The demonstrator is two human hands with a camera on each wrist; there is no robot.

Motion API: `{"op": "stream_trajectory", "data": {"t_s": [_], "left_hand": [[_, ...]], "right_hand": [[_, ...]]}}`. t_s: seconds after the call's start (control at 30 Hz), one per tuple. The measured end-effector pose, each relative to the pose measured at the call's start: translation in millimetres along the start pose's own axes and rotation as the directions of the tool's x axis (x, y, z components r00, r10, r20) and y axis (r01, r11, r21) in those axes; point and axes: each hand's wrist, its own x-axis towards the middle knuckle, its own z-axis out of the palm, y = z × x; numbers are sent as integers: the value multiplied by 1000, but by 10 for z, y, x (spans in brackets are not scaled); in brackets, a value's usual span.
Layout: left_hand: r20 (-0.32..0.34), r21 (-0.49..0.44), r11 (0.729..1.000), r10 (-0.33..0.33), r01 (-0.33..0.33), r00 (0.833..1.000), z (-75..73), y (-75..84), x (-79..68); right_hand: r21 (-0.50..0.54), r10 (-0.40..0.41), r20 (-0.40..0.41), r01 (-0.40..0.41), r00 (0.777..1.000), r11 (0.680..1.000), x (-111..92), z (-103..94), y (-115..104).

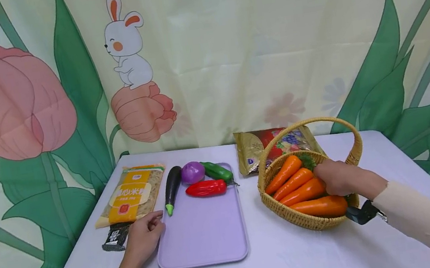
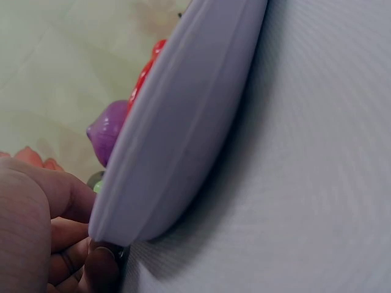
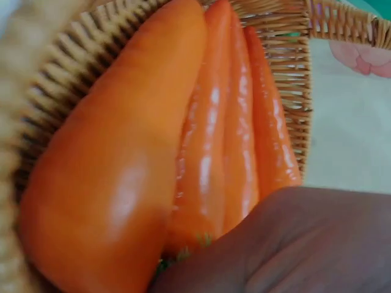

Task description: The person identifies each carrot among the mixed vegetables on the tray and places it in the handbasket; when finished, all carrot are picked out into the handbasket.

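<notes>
At the left edge of a lilac tray [image 1: 205,237], my left hand [image 1: 144,235] pinches the rim; the left wrist view shows fingers above and below it. On the tray's far part lie an eggplant [image 1: 173,186], a purple onion [image 1: 193,172], a green pepper [image 1: 217,172] and a red pepper [image 1: 206,188]. Over on the right, a wicker basket [image 1: 294,215] holds several orange carrots [image 1: 304,191]. My right hand [image 1: 342,177] reaches under the basket's handle to the carrots' thick leafy ends. Its fingertips are hidden in both views.
A yellow-labelled food bag [image 1: 132,195] lies left of the tray, with a small black packet [image 1: 117,236] at its near end. Behind the basket is a gold and red bag [image 1: 250,147]. The basket handle [image 1: 305,123] arches high. A printed curtain [image 1: 204,61] hangs behind the table.
</notes>
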Motion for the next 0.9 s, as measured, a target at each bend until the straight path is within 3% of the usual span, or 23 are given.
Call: {"op": "stream_trajectory", "data": {"t_s": [0.17,0.27,0.4,0.5,0.73,0.9], "left_hand": [[2,7,1000,23,-23,1000,23,38,28],[10,9,1000,22,-22,1000,29,59,37],[34,22,1000,7,-8,999,22,88,49],[69,65,998,0,-5,998,-16,132,75],[217,237,971,-34,-19,975,-201,352,109],[252,341,937,-9,-80,968,-320,537,121]], "right_hand": [[10,8,-58,-8,998,1000,-31,64,59],[-38,-8,-116,3,993,999,-44,90,60],[-148,-58,-245,22,968,989,-49,99,58],[-171,-64,-302,12,951,985,-59,82,55],[-80,-6,-250,-15,968,997,-137,-55,-8],[-41,-23,-259,12,966,999,-217,-182,-43]]}}
